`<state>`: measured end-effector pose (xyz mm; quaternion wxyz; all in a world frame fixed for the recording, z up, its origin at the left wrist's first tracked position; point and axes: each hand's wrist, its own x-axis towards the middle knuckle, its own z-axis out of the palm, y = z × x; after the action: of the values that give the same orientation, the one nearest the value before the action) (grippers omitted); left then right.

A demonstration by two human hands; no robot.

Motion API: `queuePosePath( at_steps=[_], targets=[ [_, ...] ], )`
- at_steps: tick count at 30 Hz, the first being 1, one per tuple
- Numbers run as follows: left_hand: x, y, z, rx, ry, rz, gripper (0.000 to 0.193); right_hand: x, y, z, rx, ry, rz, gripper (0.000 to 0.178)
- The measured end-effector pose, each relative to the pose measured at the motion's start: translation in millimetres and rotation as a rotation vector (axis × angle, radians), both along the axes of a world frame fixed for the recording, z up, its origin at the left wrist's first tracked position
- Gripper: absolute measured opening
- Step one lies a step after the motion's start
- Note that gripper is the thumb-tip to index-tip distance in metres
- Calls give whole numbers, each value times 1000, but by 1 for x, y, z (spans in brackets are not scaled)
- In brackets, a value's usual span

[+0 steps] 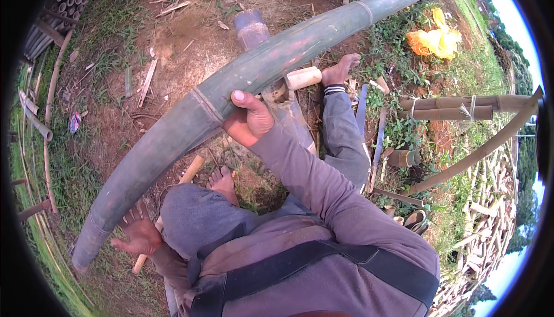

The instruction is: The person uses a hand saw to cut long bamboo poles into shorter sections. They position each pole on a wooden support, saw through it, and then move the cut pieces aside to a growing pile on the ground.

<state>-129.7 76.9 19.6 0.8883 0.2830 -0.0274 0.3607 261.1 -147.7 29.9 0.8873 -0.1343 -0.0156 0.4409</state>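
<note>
Bamboo pole (288, 46): diagonal, lower left to upper right
Right hand (251, 122): mid-frame, clasping it — thumb up
Left hand (141, 237): lower left, fingers spread
Roll risk: could twist imo — only one hand clasping

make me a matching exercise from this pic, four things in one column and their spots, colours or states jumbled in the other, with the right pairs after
Column one
1. green bamboo pole
2. right grip
3. left grip
4. crumpled plastic

Column two
A. palm showing, fingers spread, by the pole's lower-left end
B. yellow-orange, toward the upper right of the picture
C. slants from lower left to upper right
D. thumb lying on the pole near the middle of the picture

Right pairs: 1-C, 2-D, 3-A, 4-B
</note>
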Motion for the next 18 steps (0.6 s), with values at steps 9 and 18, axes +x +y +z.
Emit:
queuePosePath(
  at_steps=[9, 18],
  targets=[
    [-15, 37, -1, -372, 546, 1084, 79, 86, -138, 4, -730, -29, -133, 63],
    [-33, 79, -35, -264, 460, 1015, 89, 225, -114, 11, -651, -151, -615, 71]
  ],
)
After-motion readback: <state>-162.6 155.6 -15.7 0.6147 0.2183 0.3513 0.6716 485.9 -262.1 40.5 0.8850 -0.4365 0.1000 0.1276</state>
